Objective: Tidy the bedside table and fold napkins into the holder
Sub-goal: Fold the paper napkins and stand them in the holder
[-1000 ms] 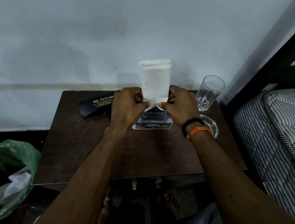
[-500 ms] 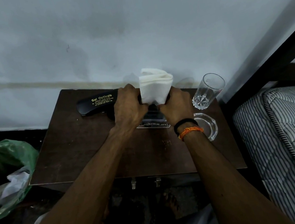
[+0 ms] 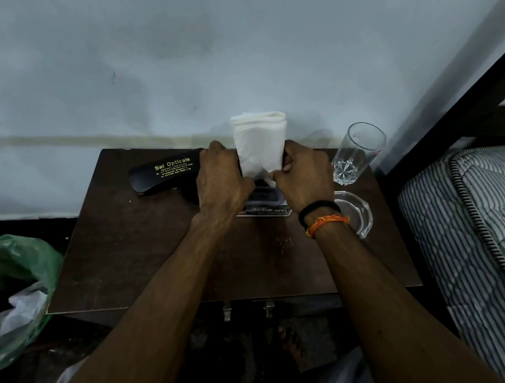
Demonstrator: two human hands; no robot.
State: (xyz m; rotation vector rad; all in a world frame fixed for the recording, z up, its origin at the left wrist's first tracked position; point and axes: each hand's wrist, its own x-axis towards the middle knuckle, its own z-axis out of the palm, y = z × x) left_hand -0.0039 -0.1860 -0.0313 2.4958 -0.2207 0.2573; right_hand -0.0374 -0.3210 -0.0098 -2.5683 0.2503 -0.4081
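Left hand: we see our left hand (image 3: 222, 179) curled tight against the left edge of the folded napkin (image 3: 260, 146), gripping it low down.
Right hand: our right hand (image 3: 303, 174) pinches the napkin's lower right edge with fingers bent in; a black band and an orange thread (image 3: 326, 222) sit on the wrist.
Napkin: white, folded into a tall narrow shape, standing upright between both hands; its long axis runs vertically, the rounded folded end up toward the wall (image 3: 196, 55), the lower end down at the holder.
Holder: a dark napkin holder (image 3: 262, 194) shows just below the hands, mostly hidden by them (we cannot tell how far the napkin is seated in it); it rests on a printed card or coaster (image 3: 266, 212).
Nearby left: a black spectacle case (image 3: 165, 175) lettered "Sai Opticals" lies flat, its right end behind our left hand.
Nearby right: a clear drinking glass (image 3: 356, 153) stands near the right hand, and a clear glass ashtray (image 3: 354, 215) lies beside the wrist.
Surface: a dark brown bedside table (image 3: 144, 255), scuffed, set against the wall.
Room: pale stained wall behind; a green bin bag (image 3: 11, 284) holding crumpled paper at the left; a striped quilted mattress (image 3: 486, 242) and dark bed frame (image 3: 457, 109) at the right.
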